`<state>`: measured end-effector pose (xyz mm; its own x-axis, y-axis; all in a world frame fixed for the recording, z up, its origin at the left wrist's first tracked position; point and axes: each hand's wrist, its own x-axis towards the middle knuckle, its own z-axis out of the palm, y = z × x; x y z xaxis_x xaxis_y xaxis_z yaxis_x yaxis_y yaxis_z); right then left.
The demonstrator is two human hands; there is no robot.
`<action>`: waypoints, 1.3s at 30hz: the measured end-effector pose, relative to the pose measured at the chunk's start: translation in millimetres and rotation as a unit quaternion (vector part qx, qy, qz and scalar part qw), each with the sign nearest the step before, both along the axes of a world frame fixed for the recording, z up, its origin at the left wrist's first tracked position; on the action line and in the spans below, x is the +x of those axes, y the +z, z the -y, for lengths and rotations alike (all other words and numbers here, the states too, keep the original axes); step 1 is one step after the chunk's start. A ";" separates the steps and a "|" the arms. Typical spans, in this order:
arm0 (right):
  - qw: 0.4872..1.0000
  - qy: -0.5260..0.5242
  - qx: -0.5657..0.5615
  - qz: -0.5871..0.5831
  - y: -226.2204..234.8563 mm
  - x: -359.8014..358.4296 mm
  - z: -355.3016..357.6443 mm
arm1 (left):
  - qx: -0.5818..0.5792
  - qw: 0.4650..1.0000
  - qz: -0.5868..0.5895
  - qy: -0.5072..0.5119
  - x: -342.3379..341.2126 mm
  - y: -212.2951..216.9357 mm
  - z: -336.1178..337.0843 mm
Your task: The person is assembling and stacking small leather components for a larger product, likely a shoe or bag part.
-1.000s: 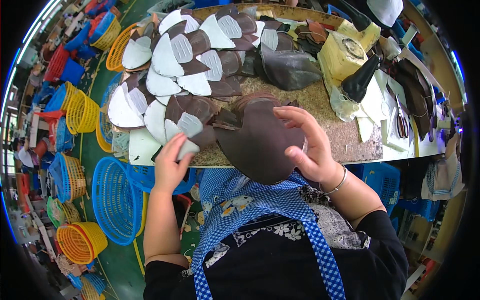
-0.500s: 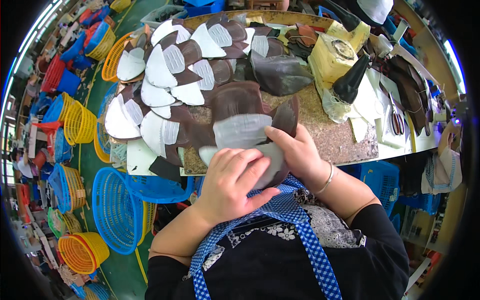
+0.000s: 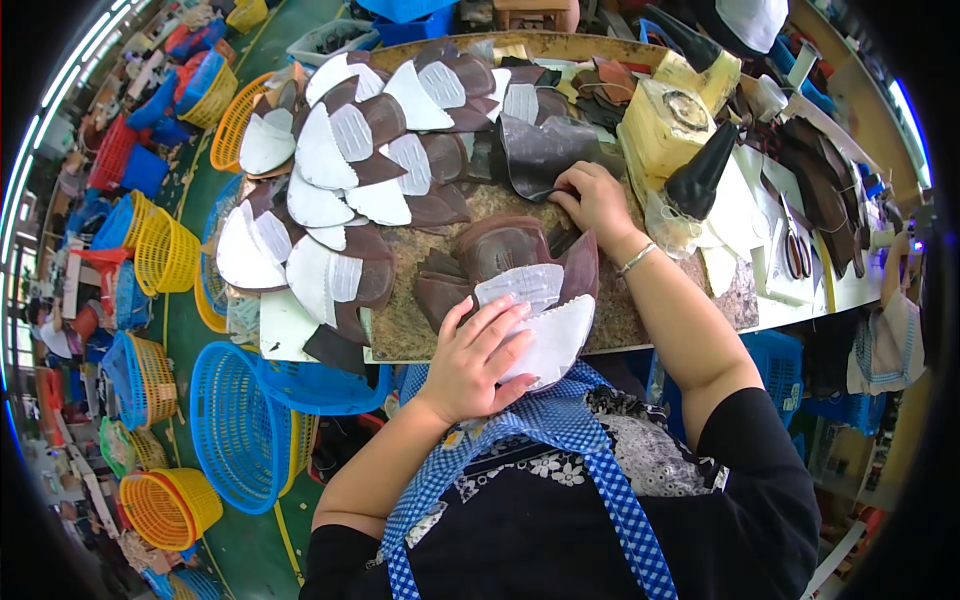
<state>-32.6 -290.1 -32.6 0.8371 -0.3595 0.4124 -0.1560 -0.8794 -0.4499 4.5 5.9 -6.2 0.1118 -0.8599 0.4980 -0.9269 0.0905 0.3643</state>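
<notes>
A dark brown leather shoe upper (image 3: 500, 247) with white backing pieces lies near the table's front edge. My left hand (image 3: 478, 362) rests flat across its large white piece (image 3: 552, 340), fingers stretched out and apart. Farther back on the right, my right hand (image 3: 603, 207) has its fingers curled at the lower edge of a dark, shiny, curved leather piece (image 3: 550, 150). Thumb and fingertips seem to pinch that edge. Several similar brown-and-white uppers (image 3: 350, 135) lie overlapping at the left of the table.
A worn brown board (image 3: 680, 290) covers the table's front. Right of it stand a yellow block (image 3: 665, 120), a black cone-shaped form (image 3: 702, 170) and scissors (image 3: 795, 245). Blue baskets (image 3: 235, 425) stand on the floor at the left.
The brown-and-white upper, held up in both hands before, now lies on the board. My right hand has let go and moved back to the dark leather piece; my left stays on the upper.
</notes>
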 end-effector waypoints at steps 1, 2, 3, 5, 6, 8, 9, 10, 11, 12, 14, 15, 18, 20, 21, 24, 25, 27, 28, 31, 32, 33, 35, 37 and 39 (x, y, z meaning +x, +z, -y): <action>1.000 0.001 0.000 0.001 1.5 1.4 4.2 | 0.009 1.000 0.002 -0.004 0.2 0.2 -1.1; 0.999 0.011 0.045 -0.012 4.1 1.6 9.7 | 0.018 1.000 0.004 -0.010 0.3 0.5 -2.1; 0.995 0.019 0.089 -0.028 8.9 0.0 11.2 | 0.018 1.000 0.003 -0.012 0.0 2.9 -3.9; 0.997 0.000 0.073 0.030 26.3 -5.1 4.3 | -0.048 0.997 -0.061 0.025 1.6 16.5 -8.2; 0.994 -0.017 0.055 0.088 39.3 -8.6 -2.7 | -0.049 0.996 -0.063 0.027 6.3 22.4 -8.8; 0.981 0.120 -0.045 0.146 85.3 -19.5 -32.0 | -0.175 0.979 -0.038 0.099 16.2 37.6 -8.5; 0.964 0.209 -0.045 0.156 108.6 -26.5 -48.4 | -0.192 0.976 -0.040 0.098 19.7 51.6 -7.7; 0.943 0.307 -0.005 0.128 121.3 -33.5 -60.8 | -0.210 0.972 -0.042 0.092 24.5 65.8 -3.7; 0.927 0.341 0.099 0.123 129.4 -36.6 -79.9 | -0.178 0.977 -0.071 0.096 25.7 80.7 -2.7; 0.901 0.374 0.199 0.094 130.1 -42.0 -88.1 | -0.149 0.981 -0.090 0.089 26.9 94.0 -2.1; 0.905 0.311 0.288 -0.031 134.0 -52.0 -89.0 | -0.106 0.972 -0.192 0.079 29.9 91.5 -9.0; 0.893 0.288 0.344 -0.035 132.2 -53.2 -90.9 | -0.141 0.943 -0.262 0.150 19.5 96.5 0.7; 0.879 0.254 0.395 0.080 125.2 -45.8 -114.8 | -0.076 0.947 -0.285 0.131 14.9 89.3 -4.9; 0.912 0.229 0.327 0.092 123.9 -37.7 -115.0 | -0.028 0.948 -0.287 0.133 13.7 87.2 -6.6; 0.941 0.200 0.254 0.104 124.3 -33.5 -114.8 | -0.128 0.959 -0.164 0.191 14.5 86.8 0.3; 0.958 0.205 0.134 0.149 132.8 -26.6 -118.5 | -0.259 0.949 -0.106 0.145 9.1 91.1 -7.4; 0.955 0.228 0.093 0.166 140.5 -26.9 -121.6 | -0.201 0.951 -0.211 0.099 6.9 94.9 -9.9; 0.937 0.277 0.035 0.209 147.9 -25.0 -126.1 | -0.077 0.875 -0.466 0.110 -4.4 113.8 -10.7; 0.929 0.298 0.020 0.219 149.7 -25.6 -129.8 | -0.107 0.794 -0.591 0.095 -3.2 103.6 -9.5; 0.930 0.288 -0.008 0.228 144.5 -26.1 -135.2 | -0.177 0.719 -0.671 0.047 -0.2 98.6 -5.5; 0.930 0.289 -0.003 0.226 143.2 -26.7 -135.5 | -0.174 0.727 -0.662 0.054 0.9 97.8 -6.4; 0.933 0.293 0.015 0.208 142.6 -29.0 -135.6 | -0.173 0.734 -0.654 0.061 1.0 97.2 -6.4; 0.933 0.291 0.046 0.206 136.2 -30.6 -136.4 | -0.186 0.736 -0.649 0.056 -1.2 91.3 -4.9; 0.932 0.289 0.075 0.205 135.0 -33.6 -138.6 | -0.198 0.738 -0.643 0.050 -1.0 87.0 -3.7; 0.936 0.258 0.166 0.174 136.8 -37.4 -141.8 | -0.208 0.746 -0.632 0.033 -0.1 85.0 -3.3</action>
<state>-70.0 -148.3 104.2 0.7701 -0.1013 0.6298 0.4579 -0.5995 -0.6564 4.4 9.2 78.8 0.7528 -0.6325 0.1823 0.1249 0.4092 0.9038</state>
